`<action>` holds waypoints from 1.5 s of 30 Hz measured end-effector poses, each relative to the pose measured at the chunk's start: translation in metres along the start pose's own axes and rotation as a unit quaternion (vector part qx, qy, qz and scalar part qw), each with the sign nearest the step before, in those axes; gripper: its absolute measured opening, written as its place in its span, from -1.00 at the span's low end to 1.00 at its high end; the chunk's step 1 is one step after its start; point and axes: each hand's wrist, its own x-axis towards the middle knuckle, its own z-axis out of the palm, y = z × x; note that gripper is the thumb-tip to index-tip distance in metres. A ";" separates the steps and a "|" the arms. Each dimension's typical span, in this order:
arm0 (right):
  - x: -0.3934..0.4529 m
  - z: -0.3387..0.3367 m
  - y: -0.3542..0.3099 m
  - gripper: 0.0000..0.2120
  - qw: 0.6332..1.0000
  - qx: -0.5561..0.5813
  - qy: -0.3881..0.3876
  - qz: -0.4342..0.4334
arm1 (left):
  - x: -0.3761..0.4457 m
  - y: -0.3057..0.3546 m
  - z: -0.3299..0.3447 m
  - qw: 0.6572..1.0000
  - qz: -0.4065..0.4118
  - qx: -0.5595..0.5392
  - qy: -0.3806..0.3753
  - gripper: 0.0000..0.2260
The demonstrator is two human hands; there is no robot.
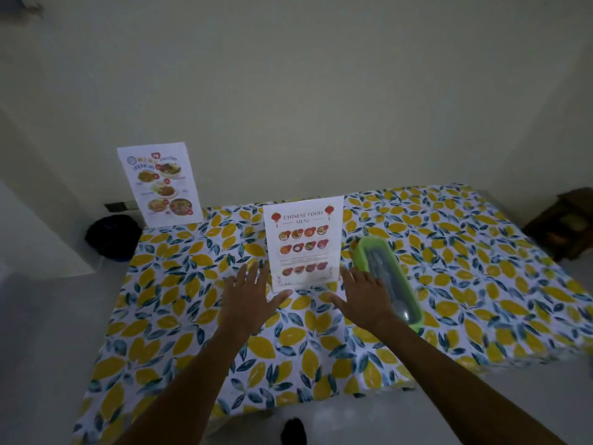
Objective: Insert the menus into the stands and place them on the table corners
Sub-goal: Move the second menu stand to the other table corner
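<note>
A white "Chinese Food Menu" sheet point(304, 242) stands upright in a clear stand near the middle of the table. My left hand point(247, 293) is spread open just left of its base, thumb close to the stand's foot. My right hand point(364, 295) is spread open just right of the base. Neither hand grips the stand. A second menu with food photos point(160, 184) stands upright in its stand at the far left corner of the table.
The table point(179, 316) wears a cloth with yellow and blue leaves. A long green tray with cutlery point(388, 277) lies right of my right hand. A dark bag point(112, 239) sits on the floor at left, and a wooden cabinet point(564, 226) stands at right.
</note>
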 end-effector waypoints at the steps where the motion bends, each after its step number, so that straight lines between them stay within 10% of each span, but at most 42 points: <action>1: 0.008 0.002 0.003 -0.22 1.000 -0.001 -0.004 0.004 | 0.006 -0.002 0.003 1.000 -0.002 0.007 -0.009 -0.08; 30: 0.166 0.002 0.033 -0.60 0.994 0.079 0.016 0.077 | 0.147 -0.010 0.038 0.999 -0.038 -0.001 -0.037 -0.65; 45: 0.221 -0.112 0.200 -0.62 0.982 0.044 0.152 0.103 | 0.282 0.153 -0.053 0.997 0.018 -0.035 0.059 -0.67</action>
